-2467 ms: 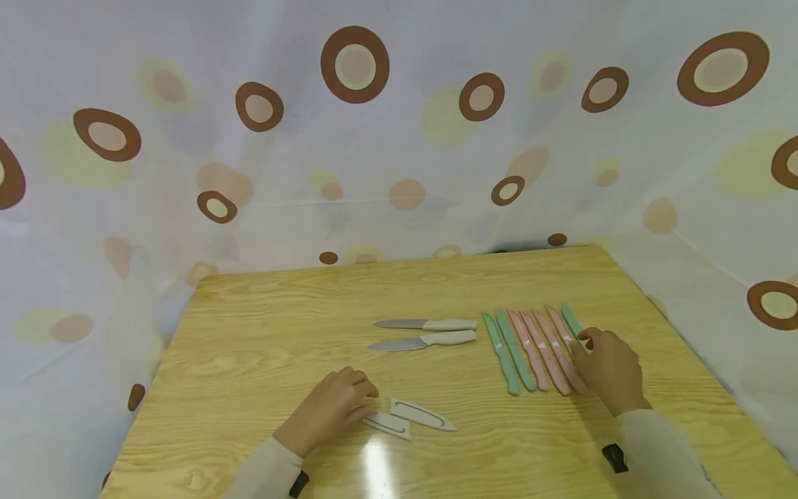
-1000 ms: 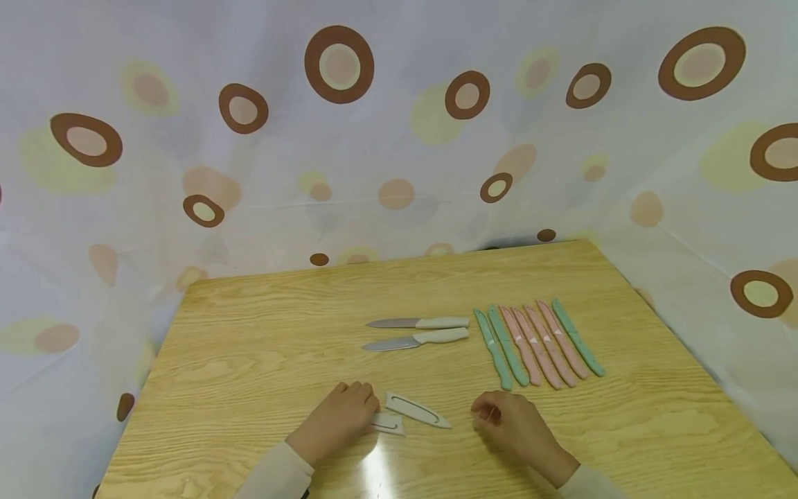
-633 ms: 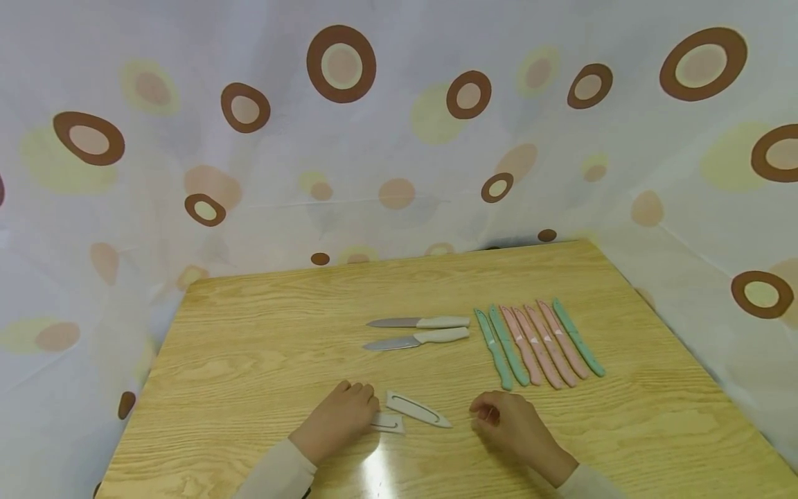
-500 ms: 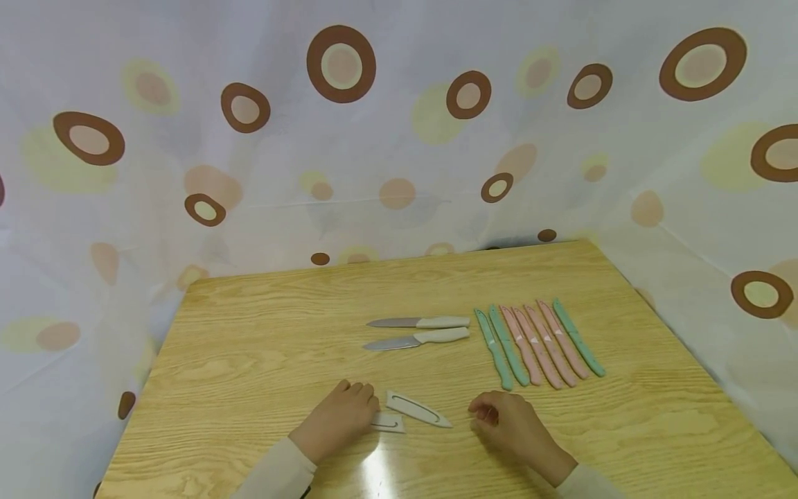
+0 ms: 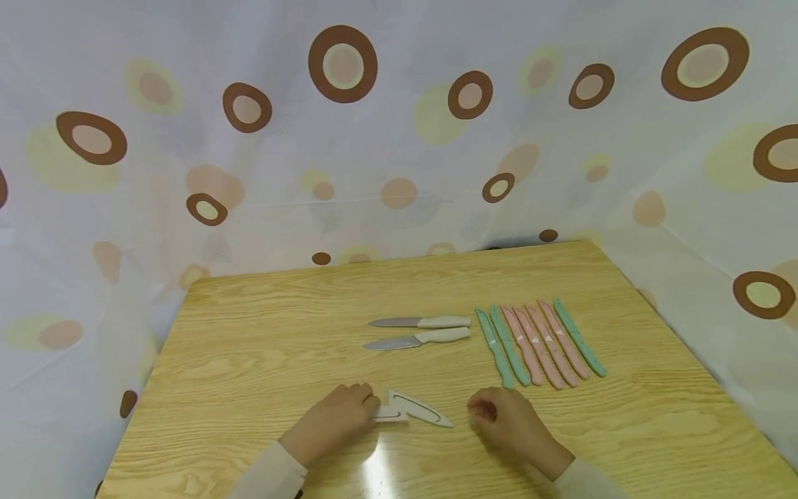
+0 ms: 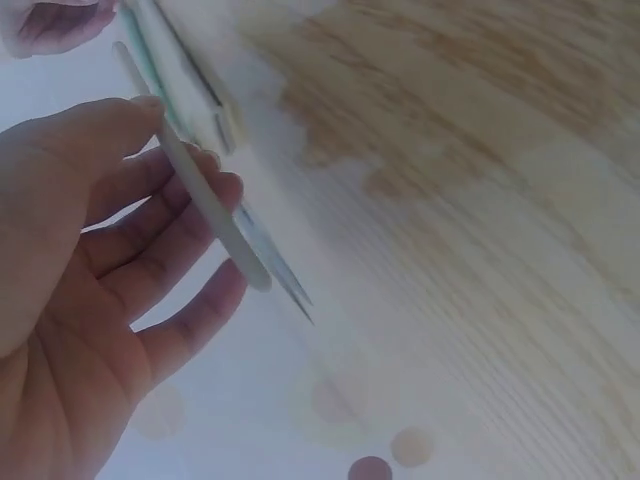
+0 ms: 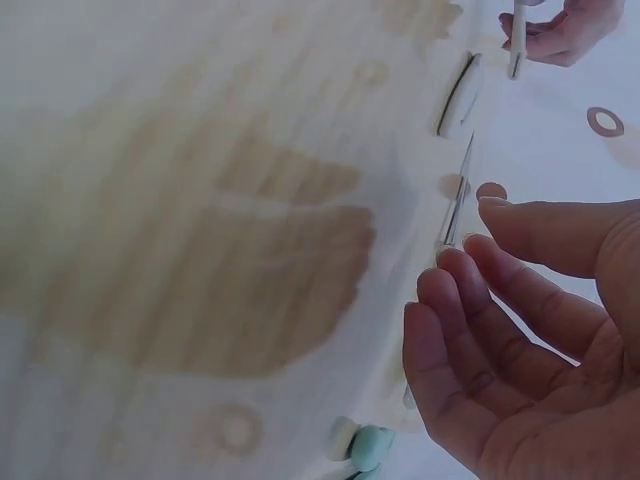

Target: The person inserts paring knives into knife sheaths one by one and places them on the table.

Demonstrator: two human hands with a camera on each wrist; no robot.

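Near the front of the table my left hand (image 5: 337,419) pinches a white knife sheath (image 5: 391,414) between thumb and fingers. In the left wrist view that sheath (image 6: 215,215) appears edge-on, off the tabletop. A second white sheath (image 5: 420,409) lies just right of it, its tip pointing right. My right hand (image 5: 514,426) is loosely curled to the right of that sheath; the right wrist view shows nothing between thumb and fingers. Behind the sheaths lie two bare-bladed knives with cream handles, the far knife (image 5: 444,322) and the near knife (image 5: 442,335), blades pointing left.
A slanted row of several closely laid knives fills the right side: two green ones (image 5: 501,357) on the left, pink ones (image 5: 542,346) in the middle, and a single green knife (image 5: 580,338) at the right end. A spotted white curtain (image 5: 399,138) stands behind the wooden table (image 5: 268,312).
My right hand has left the rightmost green knife and come toward the front middle, then stayed there. My left hand has raised its sheath slightly. The other knives have stayed put.
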